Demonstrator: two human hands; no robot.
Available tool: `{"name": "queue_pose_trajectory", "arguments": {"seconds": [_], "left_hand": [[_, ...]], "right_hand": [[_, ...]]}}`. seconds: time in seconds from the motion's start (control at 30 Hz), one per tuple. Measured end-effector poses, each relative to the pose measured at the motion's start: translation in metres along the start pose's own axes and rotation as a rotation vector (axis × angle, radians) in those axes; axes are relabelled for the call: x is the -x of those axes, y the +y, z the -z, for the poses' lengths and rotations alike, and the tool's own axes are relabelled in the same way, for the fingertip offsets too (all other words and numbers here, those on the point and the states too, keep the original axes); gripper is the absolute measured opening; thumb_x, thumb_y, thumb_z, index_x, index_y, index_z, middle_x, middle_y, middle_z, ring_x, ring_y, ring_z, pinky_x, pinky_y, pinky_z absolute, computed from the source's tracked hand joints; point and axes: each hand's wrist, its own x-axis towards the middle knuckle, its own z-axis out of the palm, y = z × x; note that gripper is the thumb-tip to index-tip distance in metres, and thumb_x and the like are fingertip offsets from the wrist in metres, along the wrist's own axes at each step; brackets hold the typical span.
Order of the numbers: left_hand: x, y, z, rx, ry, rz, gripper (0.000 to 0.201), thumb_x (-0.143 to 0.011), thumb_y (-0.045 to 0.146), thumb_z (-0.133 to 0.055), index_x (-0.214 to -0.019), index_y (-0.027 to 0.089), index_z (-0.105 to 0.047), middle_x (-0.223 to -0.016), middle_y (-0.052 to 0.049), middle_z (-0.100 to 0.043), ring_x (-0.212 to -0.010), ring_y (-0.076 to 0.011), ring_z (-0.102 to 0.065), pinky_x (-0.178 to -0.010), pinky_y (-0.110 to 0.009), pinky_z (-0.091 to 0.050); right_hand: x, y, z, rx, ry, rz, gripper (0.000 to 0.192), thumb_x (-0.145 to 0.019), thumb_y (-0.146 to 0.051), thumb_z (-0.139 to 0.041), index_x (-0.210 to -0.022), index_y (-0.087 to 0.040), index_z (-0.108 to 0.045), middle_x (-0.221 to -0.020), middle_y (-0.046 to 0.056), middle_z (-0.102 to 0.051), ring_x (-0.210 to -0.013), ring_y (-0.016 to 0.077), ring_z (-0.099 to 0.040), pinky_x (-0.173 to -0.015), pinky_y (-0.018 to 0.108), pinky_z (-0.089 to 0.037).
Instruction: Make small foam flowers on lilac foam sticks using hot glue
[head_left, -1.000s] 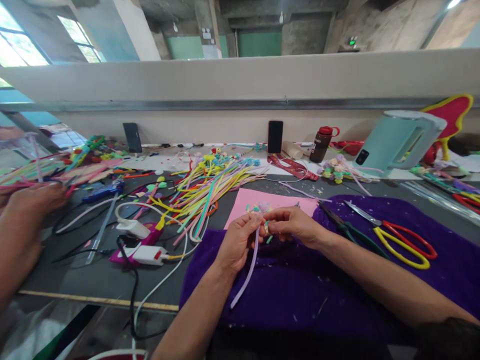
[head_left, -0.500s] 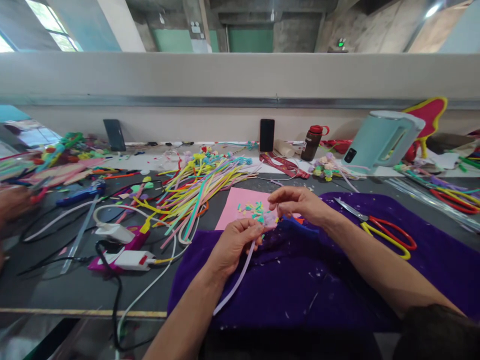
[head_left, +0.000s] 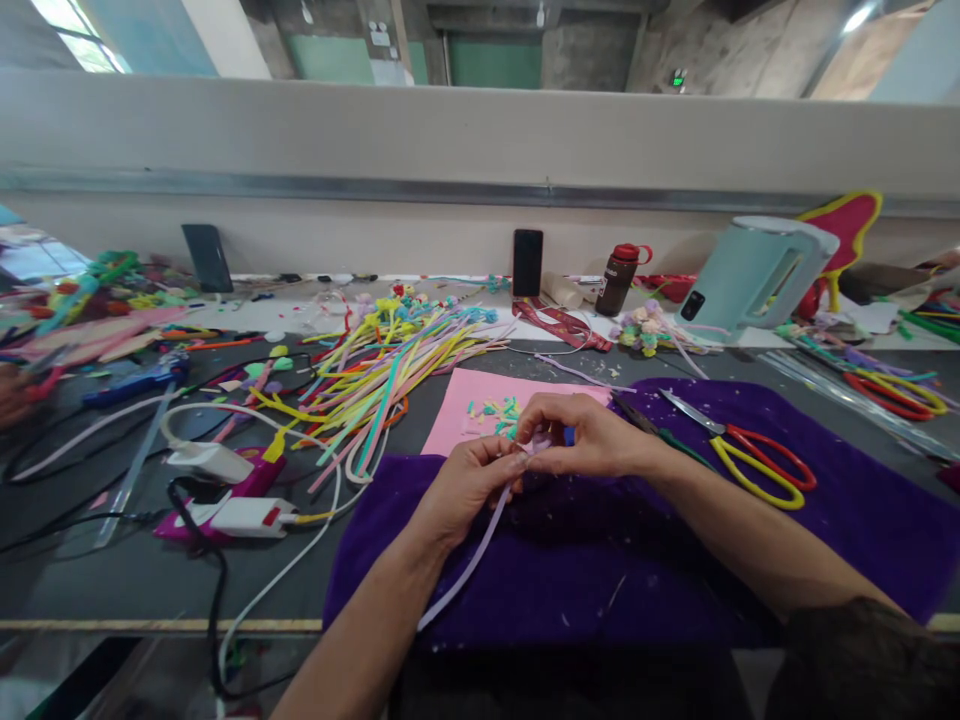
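On the worktop [head_left: 90, 570], a glue gun [head_left: 225, 490] lies left of a heap of coloured pipe cleaners [head_left: 382, 375]. The left hand [head_left: 465, 485] pinches the top of a lilac pipe cleaner [head_left: 469, 565] that trails down over the purple cloth [head_left: 600, 590]. The right hand [head_left: 589, 440] meets it, fingertips closed on the same end (what they pinch is too small to tell), with yellow-and-red scissors [head_left: 757, 465] lying to the right.

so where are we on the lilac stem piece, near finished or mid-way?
Mid-way, by the look of it. Done: finished pastel flowers lie by the kettle, and cut coloured bits sit on the pink sheet. In hand: left hand pinches the lilac stem near its top, right hand works at its tip. Left: probably plenty, since a big pile of unused strips remains.
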Motion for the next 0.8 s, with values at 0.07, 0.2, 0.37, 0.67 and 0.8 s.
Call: {"name": "queue_pose_trajectory", "arguments": {"seconds": [0.07, 0.2, 0.37, 0.67, 0.8], "left_hand": [[-0.0002, -0.0001, 0.0003, -0.001, 0.000, -0.014, 0.024, -0.069, 0.035, -0.066, -0.064, 0.014, -0.057, -0.050, 0.002, -0.054, -0.039, -0.0042, -0.036, -0.041, -0.019, -0.022], [-0.0008, 0.0001, 0.0005, -0.019, -0.006, -0.028, 0.026, -0.070, 0.036, -0.065, -0.061, 0.014, -0.055, -0.050, 0.002, -0.054, -0.039, -0.0040, -0.036, -0.041, -0.019, -0.022], [-0.0009, -0.0001, 0.0005, -0.028, -0.015, -0.026, 0.027, -0.072, 0.037, -0.064, -0.062, 0.014, -0.054, -0.050, 0.003, -0.053, -0.039, -0.0037, -0.035, -0.040, -0.019, -0.022], [-0.0004, -0.0002, -0.0004, 0.014, -0.028, 0.013, 0.027, -0.071, 0.037, -0.064, -0.063, 0.014, -0.052, -0.051, 0.003, -0.053, -0.038, -0.0034, -0.034, -0.040, -0.019, -0.021], [-0.0012, -0.0018, -0.0002, 0.038, -0.026, 0.000, 0.025, -0.069, 0.034, -0.065, -0.062, 0.014, -0.053, -0.051, 0.002, -0.053, -0.040, -0.0044, -0.036, -0.041, -0.019, -0.023]], "right_hand": [[-0.0001, 0.0016, -0.0007, 0.025, 0.027, 0.012, 0.015, -0.076, -0.023, -0.061, -0.088, -0.015, -0.058, -0.080, 0.002, -0.060, -0.069, 0.0107, -0.054, -0.061, 0.022, -0.043], [0.0001, 0.0027, -0.0017, 0.059, 0.047, 0.009, 0.010, -0.075, -0.017, -0.060, -0.084, -0.014, -0.059, -0.074, 0.001, -0.059, -0.065, 0.0100, -0.053, -0.058, 0.021, -0.042], [0.0008, 0.0023, -0.0043, 0.088, 0.046, -0.010, 0.006, -0.074, -0.011, -0.057, -0.079, -0.013, -0.059, -0.069, 0.000, -0.057, -0.060, 0.0085, -0.050, -0.055, 0.020, -0.039], [0.0011, 0.0055, -0.0047, 0.072, 0.034, 0.015, 0.005, -0.078, -0.018, -0.058, -0.078, -0.013, -0.059, -0.067, -0.001, -0.056, -0.059, 0.0084, -0.049, -0.054, 0.020, -0.039], [-0.0004, 0.0048, -0.0036, 0.057, 0.009, 0.116, 0.010, -0.080, -0.023, -0.057, -0.083, -0.015, -0.062, -0.078, 0.002, -0.060, -0.072, 0.0113, -0.056, -0.065, 0.024, -0.044]]}}
